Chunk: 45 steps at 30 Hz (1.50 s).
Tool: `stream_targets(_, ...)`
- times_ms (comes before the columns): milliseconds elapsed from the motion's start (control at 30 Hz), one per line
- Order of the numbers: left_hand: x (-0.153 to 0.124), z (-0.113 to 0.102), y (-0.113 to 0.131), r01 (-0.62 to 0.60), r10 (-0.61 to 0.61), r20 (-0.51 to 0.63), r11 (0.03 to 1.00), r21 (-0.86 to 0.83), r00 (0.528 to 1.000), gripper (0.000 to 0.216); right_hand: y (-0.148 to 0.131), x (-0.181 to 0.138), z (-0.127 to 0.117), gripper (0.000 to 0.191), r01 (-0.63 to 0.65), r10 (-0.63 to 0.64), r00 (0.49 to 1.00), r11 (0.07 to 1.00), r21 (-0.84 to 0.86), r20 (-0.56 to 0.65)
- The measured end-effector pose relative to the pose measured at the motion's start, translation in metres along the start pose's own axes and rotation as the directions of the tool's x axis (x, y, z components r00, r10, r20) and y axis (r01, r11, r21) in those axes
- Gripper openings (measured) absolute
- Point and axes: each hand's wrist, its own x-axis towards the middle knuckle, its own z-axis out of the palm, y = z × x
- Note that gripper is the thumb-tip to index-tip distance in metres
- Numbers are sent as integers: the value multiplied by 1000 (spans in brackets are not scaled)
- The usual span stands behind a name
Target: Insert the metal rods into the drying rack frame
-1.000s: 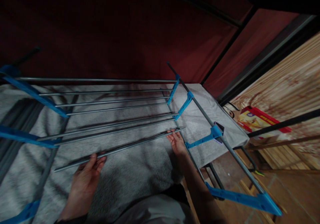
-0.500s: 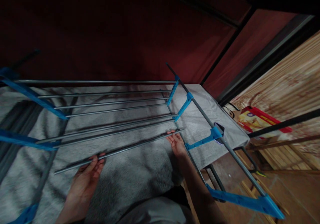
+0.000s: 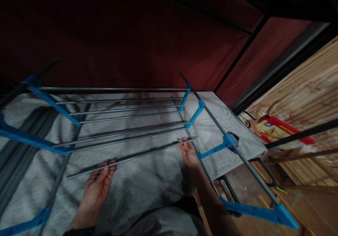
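Observation:
A thin grey metal tube (image 3: 148, 152) is held between my two hands, lying slantwise above the blanket. My left hand (image 3: 99, 183) pinches it near its left end. Close to its right end, the fingers of my right hand (image 3: 188, 151) are closed on it. Around it stands a partly built rack: blue plastic brackets (image 3: 212, 150) on grey side poles (image 3: 216, 121), joined by several grey crossbars (image 3: 126, 135) farther back. The tube's right tip overlaps the right lower pole in view; whether they touch I cannot tell.
A grey blanket (image 3: 148, 190) covers the surface beneath the rack. Several loose grey tubes (image 3: 23, 148) lie at the left. A dark phone-like object (image 3: 233, 141) rests behind the right pole. Beyond the edge is a red and yellow box (image 3: 282, 130). A dark red curtain (image 3: 118, 53) hangs behind.
The whole scene has shifted slightly right and the left side of the rack shows more. Both hands still hold the tube, now a little less tilted.

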Motion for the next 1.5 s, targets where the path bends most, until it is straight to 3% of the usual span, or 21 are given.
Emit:
stream_targets(333, 12, -12, -7, -17, 23, 74, 996, -89, 997, 31, 2, 8, -1, 22, -7, 8, 999, 1000, 23, -49)
stream_targets(667, 10, 11, 3, 114, -118, -152, 993, -33, 981, 22, -1, 10, -8, 26, -68, 72, 995, 996, 60, -75)
stream_targets(900, 3, 18, 4, 51, -61, -129, 995, -85, 990, 23, 2, 10, -1, 27, -24, 30, 983, 999, 36, -182)
stream_targets(1033, 5, 13, 4, 27, -38, -98, 993, -113, 994, 24, 6, 11, 2, 39, -1, 7, 965, 1000, 23, -260)
stream_targets(1233, 12, 12, 4, 75, -96, -167, 989, -126, 981, 27, 6, 7, 2, 46, -1, 0, 981, 1000, -5, -194)
stream_targets(1367, 10, 13, 4, 65, -86, -154, 988, -138, 984, 27, 1, 5, 3, 43, -7, 5, 988, 1000, -13, -154)
stream_targets(1500, 10, 12, 1, 43, -58, -120, 992, -122, 991, 25, 0, 6, 6, 44, -14, 16, 982, 1000, 14, -188)
